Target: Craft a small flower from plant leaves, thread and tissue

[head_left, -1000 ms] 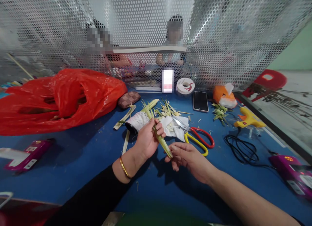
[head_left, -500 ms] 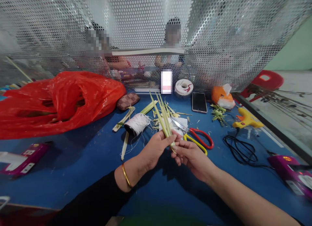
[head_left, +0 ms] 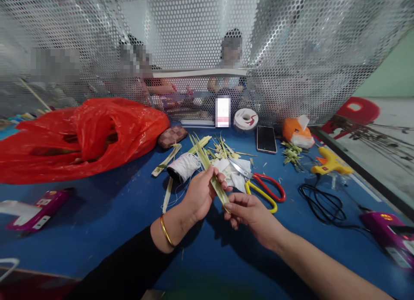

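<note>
A bundle of pale green leaf strips (head_left: 217, 189) slants up and to the left between my hands. My left hand (head_left: 201, 192), a gold bangle at its wrist, closes round the middle of the strips. At their lower end, my right hand (head_left: 244, 209) pinches them between thumb and fingers. Scissors (head_left: 249, 176) with one red and one yellow handle lie just beyond my right hand, partly on white tissue (head_left: 237, 179). A spool of white thread (head_left: 184, 166) rests on its side past my left hand. Trimmed leaf scraps (head_left: 223, 148) are scattered behind the strips.
To the left spreads a red plastic bag (head_left: 80, 140) beside a checked pouch (head_left: 172, 137). Towards the right are a phone (head_left: 266, 139), a ribbon roll (head_left: 246, 119), a tissue pack (head_left: 298, 132), a yellow glue gun (head_left: 331, 161) and a black cable (head_left: 320, 203). Perforated mesh (head_left: 194, 37) stands behind, with people beyond.
My left hand has moved down the strips and slightly left. The strips now tilt further left, and more of their lower part shows between my hands, which are further apart.
</note>
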Tool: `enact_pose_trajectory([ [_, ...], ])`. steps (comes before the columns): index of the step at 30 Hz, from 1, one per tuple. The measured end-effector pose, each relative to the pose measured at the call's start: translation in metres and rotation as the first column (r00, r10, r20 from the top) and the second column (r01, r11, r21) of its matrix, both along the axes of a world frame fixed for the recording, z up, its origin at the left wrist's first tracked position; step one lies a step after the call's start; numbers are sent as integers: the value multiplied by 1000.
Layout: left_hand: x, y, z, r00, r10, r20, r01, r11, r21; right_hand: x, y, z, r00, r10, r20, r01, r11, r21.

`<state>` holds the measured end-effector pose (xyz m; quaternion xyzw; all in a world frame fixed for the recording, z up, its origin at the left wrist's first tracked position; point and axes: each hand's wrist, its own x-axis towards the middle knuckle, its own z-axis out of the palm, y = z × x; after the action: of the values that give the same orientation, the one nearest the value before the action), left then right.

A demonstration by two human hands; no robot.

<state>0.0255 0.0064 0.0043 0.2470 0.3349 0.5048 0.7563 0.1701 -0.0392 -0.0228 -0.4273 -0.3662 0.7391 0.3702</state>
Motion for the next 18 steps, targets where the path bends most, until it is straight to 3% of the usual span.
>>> enact_pose_trajectory([
  [9, -9, 9, 9, 993, 76, 94, -78, 997, 15, -9, -10, -1, 995, 98, 33, -98, 995, -15],
  [18, -8, 3, 18, 997, 64, 51, -66, 997, 38, -15, -13, -6, 981, 194, 15, -193, 980, -51],
])
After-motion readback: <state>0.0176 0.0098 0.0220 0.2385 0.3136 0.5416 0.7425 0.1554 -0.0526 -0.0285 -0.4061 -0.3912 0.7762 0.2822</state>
